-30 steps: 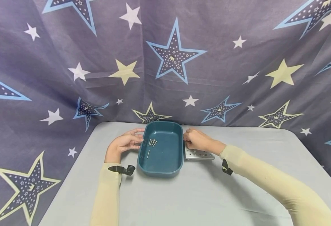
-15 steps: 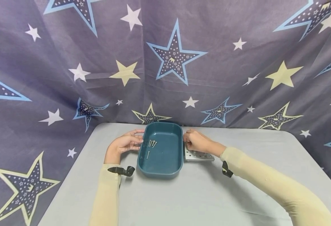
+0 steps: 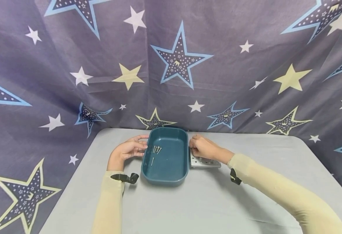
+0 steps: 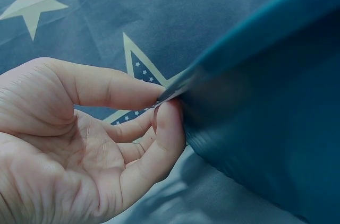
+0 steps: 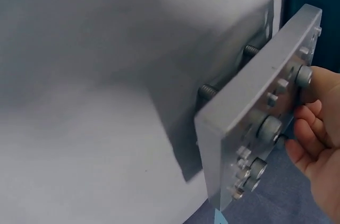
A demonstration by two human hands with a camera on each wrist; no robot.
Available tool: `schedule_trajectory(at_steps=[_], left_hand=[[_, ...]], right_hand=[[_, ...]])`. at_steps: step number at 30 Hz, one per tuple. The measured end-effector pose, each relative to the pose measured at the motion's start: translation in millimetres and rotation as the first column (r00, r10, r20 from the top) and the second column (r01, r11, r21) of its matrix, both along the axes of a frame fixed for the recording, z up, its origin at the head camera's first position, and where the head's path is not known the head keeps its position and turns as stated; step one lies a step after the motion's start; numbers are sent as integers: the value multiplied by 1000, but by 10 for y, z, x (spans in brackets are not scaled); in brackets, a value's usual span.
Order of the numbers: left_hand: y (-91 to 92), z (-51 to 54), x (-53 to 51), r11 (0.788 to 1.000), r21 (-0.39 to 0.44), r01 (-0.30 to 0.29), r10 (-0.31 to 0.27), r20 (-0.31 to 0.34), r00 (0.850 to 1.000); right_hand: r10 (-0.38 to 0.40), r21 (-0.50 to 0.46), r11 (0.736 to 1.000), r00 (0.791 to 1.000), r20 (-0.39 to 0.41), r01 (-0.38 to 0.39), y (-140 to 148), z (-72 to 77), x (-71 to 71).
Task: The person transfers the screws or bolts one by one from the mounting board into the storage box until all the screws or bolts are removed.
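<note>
My left hand pinches the left rim of a blue-green tray; in the left wrist view, thumb and finger meet on the tray's edge. Several thin screws lie in the tray's left part. Right of the tray is a silver metal block set with several bolts and small screws. At the block's far part, my right hand has its fingers curled. In the right wrist view, those fingers are at a bolt standing in the block; their grip is partly hidden. Threaded ends stick out below the block.
Both things rest on a pale cloth-covered table. A purple star-patterned curtain hangs right behind its far edge. The tray's right wall stands close beside the block and the right hand.
</note>
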State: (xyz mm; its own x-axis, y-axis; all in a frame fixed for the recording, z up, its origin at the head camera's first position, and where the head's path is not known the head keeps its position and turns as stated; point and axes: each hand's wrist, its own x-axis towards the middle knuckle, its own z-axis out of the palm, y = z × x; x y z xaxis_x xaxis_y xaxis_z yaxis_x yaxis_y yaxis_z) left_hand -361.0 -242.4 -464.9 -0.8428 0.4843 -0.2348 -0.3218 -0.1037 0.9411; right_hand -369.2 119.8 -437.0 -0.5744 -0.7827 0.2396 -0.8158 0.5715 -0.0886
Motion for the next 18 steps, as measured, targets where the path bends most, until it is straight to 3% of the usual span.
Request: schedule_trajectory(at_steps=[10, 18], left_hand=[[-6, -3, 6, 1000, 1, 9, -9, -18, 1000], [-18, -23, -1, 1000, -2, 10, -10, -23, 1000]], right_hand=[[50, 124, 992, 986, -161, -30, -25, 28, 37], [105, 216, 975, 953, -283, -43, -33, 30, 23]])
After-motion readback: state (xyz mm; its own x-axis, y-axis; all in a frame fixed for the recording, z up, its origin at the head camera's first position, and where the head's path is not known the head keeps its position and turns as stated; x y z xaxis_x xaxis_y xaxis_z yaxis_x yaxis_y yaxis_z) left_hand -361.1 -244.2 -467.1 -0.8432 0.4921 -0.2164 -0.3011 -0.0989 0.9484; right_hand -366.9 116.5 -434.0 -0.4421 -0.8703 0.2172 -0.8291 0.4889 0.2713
